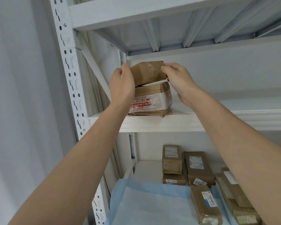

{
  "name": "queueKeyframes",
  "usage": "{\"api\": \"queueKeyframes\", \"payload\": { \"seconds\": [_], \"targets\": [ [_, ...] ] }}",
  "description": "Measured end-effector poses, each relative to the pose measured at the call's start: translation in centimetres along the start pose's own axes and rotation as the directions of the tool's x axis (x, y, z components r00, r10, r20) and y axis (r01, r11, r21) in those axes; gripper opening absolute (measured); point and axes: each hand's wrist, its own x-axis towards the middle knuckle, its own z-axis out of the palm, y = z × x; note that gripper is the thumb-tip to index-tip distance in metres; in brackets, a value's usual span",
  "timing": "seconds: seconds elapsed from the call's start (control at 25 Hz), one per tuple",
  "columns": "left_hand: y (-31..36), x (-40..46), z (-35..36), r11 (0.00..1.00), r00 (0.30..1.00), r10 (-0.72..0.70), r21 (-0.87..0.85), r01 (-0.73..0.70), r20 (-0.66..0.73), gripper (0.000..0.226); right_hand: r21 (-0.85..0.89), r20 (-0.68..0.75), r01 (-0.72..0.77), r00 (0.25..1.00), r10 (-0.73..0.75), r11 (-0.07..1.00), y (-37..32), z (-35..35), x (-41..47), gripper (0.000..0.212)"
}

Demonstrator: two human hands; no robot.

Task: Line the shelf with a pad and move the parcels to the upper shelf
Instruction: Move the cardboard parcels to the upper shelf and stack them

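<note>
Mid-frame, the left hand [122, 85] and right hand [178, 78] pinch the ends of a small parcel [147, 73], seemingly light, its wrapping soft and crumpled.

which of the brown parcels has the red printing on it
The lower parcel of the two stacked on the upper shelf, under the one in both hands; it carries white tape with red print. The others show none.

Soft, even, cool daylight fills the view; no lamp shows and its source cannot be told. Shadows are faint: a thin dark band under the upper parcel [147, 73] and dimness beneath the shelf [169, 123] edge. Clear tape on that parcel gives a pale glare. Wide-angle bending bows the upright post [70, 78] and beams. Detail is slightly soft, labels unreadable
</note>
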Motion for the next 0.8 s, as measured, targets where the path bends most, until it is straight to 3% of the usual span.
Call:
{"api": "queueKeyframes", "payload": {
  "seconds": [0.12, 0.32, 0.52, 0.68, 0.8],
  "targets": [
    [0.3, 0.5, 0.1, 0.999, 0.998, 0.023, -0.028, -0.021, 0.060, 0.034, -0.058, -0.044, 0.172, 0.984, -0.175, 0.983, -0.8, 0.5, -0.5, 0.026],
    [-0.2, 0.9, -0.4, 0.998, 0.992, 0.059, 0.009, -0.060, 0.111, 0.039, -0.176, -0.085, 0.298, 0.945, -0.316, 0.938, -1.5, 1.2, -1.7, 0.016],
    [-1.4, 0.7, -1.0, 1.000, 0.991, 0.003, -0.011, -0.001, 0.134, 0.037, -0.199, -0.141, 0.177, 0.968, -0.207, 0.964, 0.2, 1.0, -2.4, 0.013],
    [-2.4, 0.3, -2.3, 0.998, 0.998, -0.055, -0.006, 0.055, 0.028, 0.033, -0.198, -0.213, -0.005, 0.976, -0.038, 0.980, 1.7, 1.3, -4.2, 0.035],
    [-3.2, 0.0, -3.5, 0.997, 0.997, -0.071, 0.017, 0.070, 0.014, 0.042, -0.260, -0.153, 0.038, 0.985, -0.080, 0.965, 1.8, 2.0, -4.8, 0.041]
  ]
}}
